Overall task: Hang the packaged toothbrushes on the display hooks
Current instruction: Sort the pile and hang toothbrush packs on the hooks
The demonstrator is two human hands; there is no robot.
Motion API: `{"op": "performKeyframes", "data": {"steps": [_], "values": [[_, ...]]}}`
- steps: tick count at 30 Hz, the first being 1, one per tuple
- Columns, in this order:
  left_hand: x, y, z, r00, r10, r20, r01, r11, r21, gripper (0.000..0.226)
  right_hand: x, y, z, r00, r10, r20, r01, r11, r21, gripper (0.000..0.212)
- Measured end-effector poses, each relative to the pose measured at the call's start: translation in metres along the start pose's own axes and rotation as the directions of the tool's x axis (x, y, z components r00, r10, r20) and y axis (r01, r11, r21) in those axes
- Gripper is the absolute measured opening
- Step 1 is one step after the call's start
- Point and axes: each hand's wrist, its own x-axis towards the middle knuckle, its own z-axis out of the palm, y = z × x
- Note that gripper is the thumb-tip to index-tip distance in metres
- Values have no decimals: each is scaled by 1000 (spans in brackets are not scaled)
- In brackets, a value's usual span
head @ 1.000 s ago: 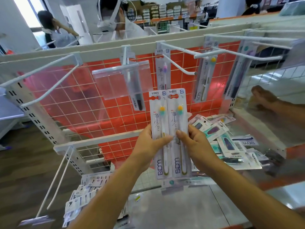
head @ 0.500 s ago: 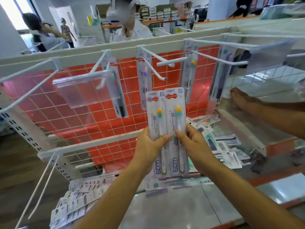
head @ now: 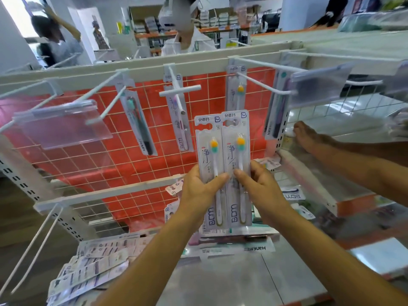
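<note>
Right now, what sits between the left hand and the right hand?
Two white-card, clear-fronted toothbrush packs with orange-and-teal brush heads, upright and side by side. The left hand and right hand pinch their outer edges. Shown in the head view.

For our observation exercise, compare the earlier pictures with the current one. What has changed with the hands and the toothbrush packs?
The held packs have shifted right, from under the purple-brush pack towards the hanging orange-brush pack. Nothing was taken or released: the left hand and right hand still pinch them side by side.
</note>
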Motion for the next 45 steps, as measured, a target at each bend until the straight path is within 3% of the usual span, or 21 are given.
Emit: {"op": "performKeyframes", "data": {"steps": [9, 19, 22, 32, 40, 45], "values": [[2, 7, 25, 999, -4, -42, 2, 999, -39, 27, 2, -8, -20, 995, -104, 6, 104, 995, 1, 20], [-2, 21, 40, 991, 118, -59, -122, 990, -74, 29, 1, -21, -33, 953, -302, -8, 301, 952, -48, 12], [-3, 24, 44, 987, 151, -57, -154, 987, -55, 24, 0, -25, -35, 937, -349, -13, 348, 937, -39, 18], [0, 28, 52, 980, 175, -91, -177, 984, -19, 28, 6, -33, -41, 925, -379, -14, 379, 925, 29, 14], [5, 28, 50, 980, 158, -122, -157, 987, 19, 38, 4, -33, -43, 893, -444, -72, 442, 896, -43, 11], [10, 25, 50, 980, 143, -136, -138, 989, 45, 27, 7, -32, -46, 896, -433, -94, 431, 901, -42, 8]]}}
